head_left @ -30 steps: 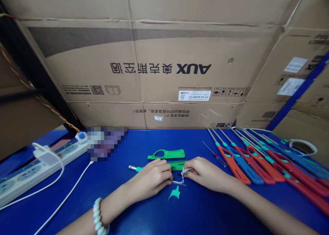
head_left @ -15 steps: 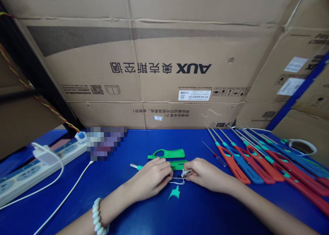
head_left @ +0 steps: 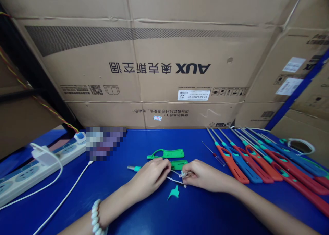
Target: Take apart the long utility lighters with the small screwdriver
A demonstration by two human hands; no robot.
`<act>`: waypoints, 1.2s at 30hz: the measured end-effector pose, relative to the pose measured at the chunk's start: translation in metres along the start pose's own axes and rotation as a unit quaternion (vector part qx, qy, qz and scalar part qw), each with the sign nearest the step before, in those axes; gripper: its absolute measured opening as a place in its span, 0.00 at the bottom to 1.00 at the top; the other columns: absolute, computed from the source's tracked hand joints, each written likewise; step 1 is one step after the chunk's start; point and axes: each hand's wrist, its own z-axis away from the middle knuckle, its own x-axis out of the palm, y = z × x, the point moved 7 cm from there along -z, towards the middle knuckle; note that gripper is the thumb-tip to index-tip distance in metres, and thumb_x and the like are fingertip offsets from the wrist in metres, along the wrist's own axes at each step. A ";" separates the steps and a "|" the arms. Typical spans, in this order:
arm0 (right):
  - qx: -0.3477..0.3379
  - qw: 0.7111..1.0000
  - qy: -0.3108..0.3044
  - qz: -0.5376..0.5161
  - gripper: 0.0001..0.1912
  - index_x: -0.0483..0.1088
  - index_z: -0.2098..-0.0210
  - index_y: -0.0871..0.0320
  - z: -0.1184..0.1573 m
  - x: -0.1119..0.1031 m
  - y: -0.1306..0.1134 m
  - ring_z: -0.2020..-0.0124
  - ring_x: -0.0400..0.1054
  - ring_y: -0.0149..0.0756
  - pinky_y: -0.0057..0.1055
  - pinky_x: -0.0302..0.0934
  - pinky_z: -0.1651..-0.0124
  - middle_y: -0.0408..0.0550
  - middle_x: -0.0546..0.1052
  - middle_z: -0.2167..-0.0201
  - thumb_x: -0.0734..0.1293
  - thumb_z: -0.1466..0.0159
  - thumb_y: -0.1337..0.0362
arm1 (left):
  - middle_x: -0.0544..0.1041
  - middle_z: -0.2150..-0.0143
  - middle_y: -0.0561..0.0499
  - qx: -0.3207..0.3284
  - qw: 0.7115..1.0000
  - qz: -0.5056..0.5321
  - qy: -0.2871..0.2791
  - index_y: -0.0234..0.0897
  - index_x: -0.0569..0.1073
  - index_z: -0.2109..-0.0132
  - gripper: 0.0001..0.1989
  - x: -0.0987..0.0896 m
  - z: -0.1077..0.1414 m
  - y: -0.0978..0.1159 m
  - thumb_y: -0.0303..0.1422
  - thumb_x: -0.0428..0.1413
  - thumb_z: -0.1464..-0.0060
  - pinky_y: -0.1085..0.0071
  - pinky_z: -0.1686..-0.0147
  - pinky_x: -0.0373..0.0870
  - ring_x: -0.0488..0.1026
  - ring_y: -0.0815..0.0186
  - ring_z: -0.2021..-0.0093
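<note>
1. At a blue worktable (head_left: pixel 144 211), a person's left hand (head_left: pixel 150 178) rests knuckles-up, fingers curled and pinching a thin white wire (head_left: pixel 172 178) while pressing on the green plastic lighter half-shell with a metal nozzle (head_left: pixel 177 165), which lies flat on the table just behind both hands, apparently to keep it from sliding.

2. The right hand (head_left: pixel 205 176) lies palm-down just right of that shell, thumb and forefinger closed on a small clear-and-metal ignition part (head_left: pixel 184 175) at the wire's other end; the wire sags between the two hands, judged to be kept slack so it can be routed.

3. Both forearms come in low from the near edge, wrists on the table for steadiness; a white bead bracelet (head_left: pixel 97 217) circles the left wrist.

4. A matching green handle cover (head_left: pixel 166 154) sits just behind the shell, and a small teal trigger piece (head_left: pixel 174 193) lies just in front of it, both close by and loose.

5. Well right of the shell, a row of finished red and blue long-nozzle lighters (head_left: pixel 257 161) fans out, with a slim red-handled screwdriver (head_left: pixel 214 155) between them and the shell.

6. Far left of the shell lie a white power strip (head_left: pixel 28 175) and its cable; large cardboard cartons (head_left: pixel 159 57) wall the back.
</note>
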 end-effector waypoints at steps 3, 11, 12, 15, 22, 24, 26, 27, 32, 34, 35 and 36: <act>0.010 0.999 0.017 0.026 0.09 0.68 0.73 0.59 0.000 -0.002 0.002 0.79 0.52 0.26 0.24 0.43 0.75 0.33 0.58 0.82 0.73 0.46 0.64 | 0.70 0.67 0.51 -0.022 0.999 0.029 0.010 0.38 0.64 0.63 0.08 0.001 0.000 -0.006 0.30 0.42 0.35 0.71 0.67 0.63 0.67 0.66 0.68; 0.007 0.999 0.013 0.048 0.09 0.65 0.77 0.59 -0.002 0.001 0.000 0.80 0.51 0.25 0.24 0.41 0.75 0.33 0.57 0.83 0.71 0.47 0.69 | 0.70 0.69 0.53 -0.057 0.996 0.069 0.014 0.37 0.64 0.65 0.09 0.003 -0.001 -0.009 0.29 0.44 0.35 0.73 0.69 0.61 0.68 0.66 0.70; 0.004 0.999 0.010 0.041 0.10 0.64 0.78 0.59 -0.002 0.001 0.000 0.80 0.49 0.25 0.25 0.41 0.75 0.33 0.56 0.83 0.70 0.46 0.71 | 0.70 0.69 0.53 -0.058 0.996 0.072 0.011 0.37 0.64 0.65 0.09 0.003 -0.001 -0.009 0.29 0.44 0.36 0.73 0.69 0.61 0.67 0.67 0.70; -0.004 1.000 -0.006 -0.002 0.10 0.63 0.79 0.59 -0.001 0.000 0.003 0.79 0.46 0.25 0.25 0.41 0.75 0.33 0.54 0.83 0.68 0.45 0.70 | 0.70 0.70 0.53 -0.059 0.995 0.077 0.003 0.37 0.65 0.66 0.09 0.005 -0.001 -0.009 0.29 0.45 0.36 0.73 0.70 0.60 0.67 0.67 0.71; 0.012 0.991 0.019 -0.128 0.11 0.62 0.74 0.59 -0.001 -0.011 0.009 0.77 0.44 0.26 0.24 0.40 0.76 0.33 0.52 0.80 0.67 0.42 0.60 | 0.72 0.69 0.53 -0.058 0.995 0.077 0.001 0.36 0.66 0.65 0.09 0.006 0.001 -0.009 0.29 0.45 0.36 0.73 0.69 0.62 0.69 0.67 0.69; 0.012 0.991 0.044 -0.129 0.12 0.61 0.74 0.59 -0.002 -0.013 0.007 0.77 0.45 0.26 0.24 0.41 0.75 0.34 0.52 0.80 0.67 0.42 0.60 | 0.72 0.68 0.52 -0.058 0.996 0.073 0.002 0.36 0.67 0.65 0.09 0.006 0.001 -0.009 0.29 0.45 0.36 0.73 0.69 0.63 0.69 0.66 0.69; 0.008 0.990 0.065 -0.125 0.13 0.60 0.76 0.58 -0.003 -0.012 0.005 0.76 0.47 0.27 0.25 0.42 0.74 0.35 0.53 0.79 0.65 0.40 0.60 | 0.73 0.68 0.52 -0.060 0.996 0.066 0.001 0.37 0.67 0.64 0.09 0.007 0.001 -0.009 0.30 0.45 0.36 0.73 0.68 0.63 0.70 0.66 0.69; 0.003 0.989 0.071 -0.127 0.13 0.60 0.76 0.58 -0.003 -0.011 0.004 0.76 0.47 0.27 0.25 0.43 0.73 0.35 0.54 0.79 0.64 0.39 0.60 | 0.73 0.68 0.52 -0.061 0.996 0.062 -0.001 0.37 0.67 0.64 0.09 0.007 0.001 -0.009 0.30 0.45 0.36 0.73 0.68 0.64 0.70 0.66 0.69; -0.007 0.987 0.085 -0.137 0.13 0.60 0.76 0.58 -0.004 -0.007 0.006 0.76 0.47 0.28 0.25 0.44 0.74 0.36 0.55 0.79 0.63 0.38 0.59 | 0.74 0.67 0.51 -0.056 0.997 0.052 0.015 0.37 0.69 0.64 0.10 0.001 0.000 -0.005 0.30 0.45 0.36 0.71 0.66 0.64 0.70 0.64 0.66; -0.007 0.987 0.092 -0.130 0.14 0.59 0.77 0.58 -0.004 -0.007 0.005 0.76 0.47 0.28 0.25 0.43 0.74 0.36 0.54 0.80 0.62 0.38 0.60 | 0.75 0.65 0.51 -0.047 0.997 0.053 0.044 0.37 0.70 0.63 0.10 -0.007 0.000 -0.003 0.30 0.45 0.36 0.69 0.62 0.64 0.70 0.63 0.63; -0.008 0.987 0.095 -0.128 0.15 0.58 0.78 0.58 -0.004 -0.008 0.004 0.76 0.46 0.28 0.25 0.43 0.74 0.36 0.54 0.80 0.62 0.38 0.60 | 0.75 0.65 0.50 -0.041 0.996 0.057 0.057 0.37 0.71 0.62 0.10 -0.010 0.000 -0.001 0.30 0.46 0.35 0.68 0.61 0.64 0.69 0.63 0.63; -0.008 0.987 0.099 -0.126 0.15 0.57 0.78 0.58 -0.004 -0.009 0.003 0.77 0.46 0.28 0.26 0.42 0.74 0.35 0.54 0.80 0.62 0.38 0.60 | 0.76 0.64 0.50 -0.036 0.995 0.063 0.066 0.37 0.72 0.61 0.10 -0.012 -0.001 0.000 0.30 0.46 0.35 0.67 0.60 0.63 0.69 0.63 0.62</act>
